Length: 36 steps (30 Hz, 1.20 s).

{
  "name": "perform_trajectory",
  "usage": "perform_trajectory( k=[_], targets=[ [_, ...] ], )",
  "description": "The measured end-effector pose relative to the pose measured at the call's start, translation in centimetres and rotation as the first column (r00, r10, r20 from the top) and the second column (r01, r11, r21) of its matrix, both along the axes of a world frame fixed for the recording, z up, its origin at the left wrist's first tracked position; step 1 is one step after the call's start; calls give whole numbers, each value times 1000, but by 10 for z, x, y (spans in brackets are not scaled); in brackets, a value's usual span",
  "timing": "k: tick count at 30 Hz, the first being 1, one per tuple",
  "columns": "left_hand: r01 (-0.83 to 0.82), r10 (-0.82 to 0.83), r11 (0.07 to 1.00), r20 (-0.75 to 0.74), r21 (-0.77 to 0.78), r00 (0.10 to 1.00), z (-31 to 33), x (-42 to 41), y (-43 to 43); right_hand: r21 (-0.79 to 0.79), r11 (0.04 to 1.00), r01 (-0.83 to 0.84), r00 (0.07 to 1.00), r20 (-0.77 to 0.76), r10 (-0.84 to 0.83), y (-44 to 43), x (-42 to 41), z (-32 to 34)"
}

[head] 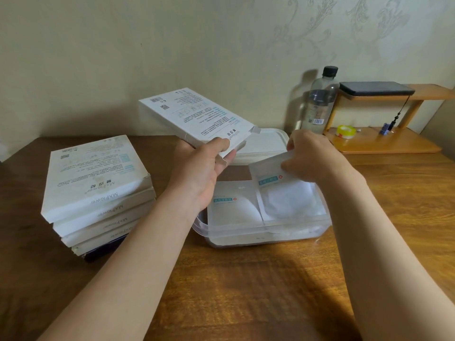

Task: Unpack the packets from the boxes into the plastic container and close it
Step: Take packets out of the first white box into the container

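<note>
One packet [234, 210] lies flat in the left half of the clear plastic container [266, 233], which sits on the wooden table [246, 286] just right of the middle, near me. My right hand [312, 156] pinches the far edge of a second packet [285, 195] between thumb and fingertips. That packet is tilted, with its near end down in the right half of the container beside the first one. More white shows through the container's near wall, perhaps further packets underneath, though I cannot be sure. The container's white lid [267, 143] lies flat on the table just behind it.

My left hand [204, 173] grips an open white box [197, 116] by its near end, thumb on top and fingers curled underneath. I hold it in the air above the far left corner of the container, its printed face up.

To the left stands a stack of boxes [98, 188], at least four white ones with something dark at the bottom.

The table is brown with a strong grain, lighter on the right. At the far right is a low wooden shelf [384, 143] with a yellow roll of tape [346, 134] on its lower board and a flat dark case [376, 88] on top. A clear bottle [320, 102] with a black cap stands just left of the shelf. Behind everything is a pale wall [123, 57] with a faint scroll pattern at the upper right.
</note>
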<state>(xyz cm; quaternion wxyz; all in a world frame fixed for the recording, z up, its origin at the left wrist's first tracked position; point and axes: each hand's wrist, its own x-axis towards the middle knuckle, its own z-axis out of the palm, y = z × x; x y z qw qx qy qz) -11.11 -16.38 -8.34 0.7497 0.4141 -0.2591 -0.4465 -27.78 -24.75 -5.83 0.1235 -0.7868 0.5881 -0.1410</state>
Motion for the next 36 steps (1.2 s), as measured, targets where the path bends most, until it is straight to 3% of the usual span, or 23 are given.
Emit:
perform_trajectory(
  k=[6, 10, 14, 19, 36],
  targets=[
    [11, -11, 1000, 14, -2, 1000, 1, -1, 0, -52, 997, -48, 980, -196, 37, 21, 9, 6],
    [2, -2, 1000, 21, 13, 1000, 1, -1, -1, 70, 996, -54, 948, -310, 73, 27, 16, 6],
    [-2, 2, 1000, 26, 20, 1000, 0, -1, -2, 274, 954, -121, 892, -392, 226, 34, 24, 4],
    [4, -4, 1000, 19, 24, 1000, -1, 0, -2, 384, 903, -191, 769, -514, 381, 34, 31, -11],
    [27, -28, 1000, 45, 12, 999, -1, 0, -1, 393, 903, -173, 731, -562, 386, 25, 27, -21]
  ],
)
